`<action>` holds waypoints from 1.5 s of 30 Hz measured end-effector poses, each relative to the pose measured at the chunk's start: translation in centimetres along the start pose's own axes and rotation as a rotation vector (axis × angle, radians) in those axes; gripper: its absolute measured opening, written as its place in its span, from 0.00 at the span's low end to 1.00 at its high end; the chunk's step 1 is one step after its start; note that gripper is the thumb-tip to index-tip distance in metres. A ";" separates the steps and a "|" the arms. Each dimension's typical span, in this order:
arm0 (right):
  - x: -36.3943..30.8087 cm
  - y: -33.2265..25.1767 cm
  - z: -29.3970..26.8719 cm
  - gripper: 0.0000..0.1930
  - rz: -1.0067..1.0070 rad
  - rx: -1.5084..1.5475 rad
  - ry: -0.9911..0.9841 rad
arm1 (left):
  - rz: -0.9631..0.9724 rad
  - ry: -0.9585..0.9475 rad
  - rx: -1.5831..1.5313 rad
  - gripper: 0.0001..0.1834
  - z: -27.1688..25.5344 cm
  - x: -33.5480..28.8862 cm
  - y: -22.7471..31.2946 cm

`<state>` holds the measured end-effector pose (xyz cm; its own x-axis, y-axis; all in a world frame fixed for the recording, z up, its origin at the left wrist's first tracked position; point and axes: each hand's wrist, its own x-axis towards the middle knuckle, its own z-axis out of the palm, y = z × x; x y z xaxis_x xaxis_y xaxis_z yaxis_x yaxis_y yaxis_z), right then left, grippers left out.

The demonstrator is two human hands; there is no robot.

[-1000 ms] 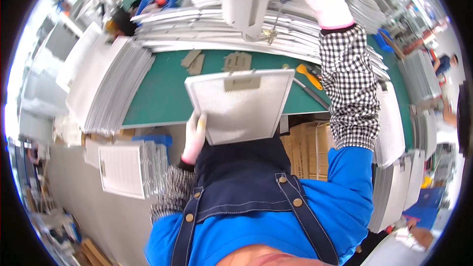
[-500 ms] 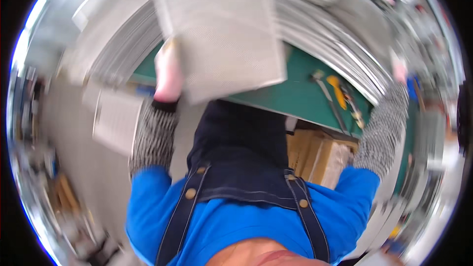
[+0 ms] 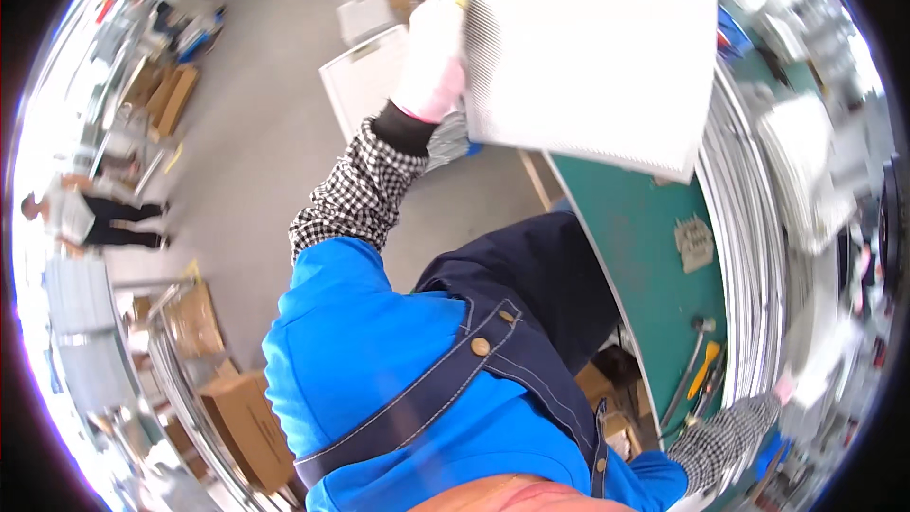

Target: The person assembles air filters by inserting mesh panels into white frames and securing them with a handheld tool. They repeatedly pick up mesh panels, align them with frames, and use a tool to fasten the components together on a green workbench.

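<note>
- Free: bare strip of green worktable (image 3: 630, 246), front edge to gray-beige flat pieces (image 3: 695, 244); hand could pass there.
- Blocked: white perforated panel (image 3: 592, 47) in left hand (image 3: 436, 57) covers view and way to worktable's far end.
- Panel stack (image 3: 754, 265) walls off worktable's right side.
- Hammer (image 3: 682, 377), yellow-handled tool (image 3: 703, 368) obstruct near end, by right sleeve (image 3: 730, 436).
- Floor (image 3: 261, 133) open left of left forearm; framed white panel (image 3: 351, 85) just beside that hand.

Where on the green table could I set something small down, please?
The green tabletop looks bare between its near edge, the flat beige notched pieces and the long grey hammer. It is crowded around the yellow tool and along the stacked white panels.
</note>
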<state>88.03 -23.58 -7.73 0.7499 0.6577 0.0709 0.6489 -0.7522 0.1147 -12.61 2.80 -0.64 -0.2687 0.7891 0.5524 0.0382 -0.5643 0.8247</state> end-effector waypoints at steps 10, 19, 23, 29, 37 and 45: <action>-6.4 -9.6 -3.8 0.49 0.818 -0.016 0.223 | -0.385 0.739 0.705 0.20 -33.0 -4.2 -9.9; -12.2 -5.0 -9.4 0.19 -0.086 -0.211 0.246 | -0.643 0.680 1.077 0.26 -33.8 -7.8 -21.7; -14.3 -2.0 -13.7 0.15 -0.244 0.160 0.732 | -1.025 0.571 1.297 0.28 -31.1 -8.3 -24.3; -14.3 -3.7 -16.0 0.14 -0.636 1.447 0.532 | -0.504 0.727 1.382 0.27 -30.3 -5.2 -18.2; -21.1 -19.4 -13.1 0.19 -0.309 0.633 0.704 | 0.656 0.177 0.864 0.17 -3.8 14.5 -2.3; -22.4 -31.5 -14.8 0.19 -0.506 1.044 0.612 | 0.195 -0.631 1.063 0.35 17.8 13.8 -6.8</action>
<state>48.87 -13.98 1.75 0.3950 0.5784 0.7137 0.8400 0.0872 -0.5356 0.58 21.86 3.50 0.3252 0.8590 0.3955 0.8615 -0.4416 0.2507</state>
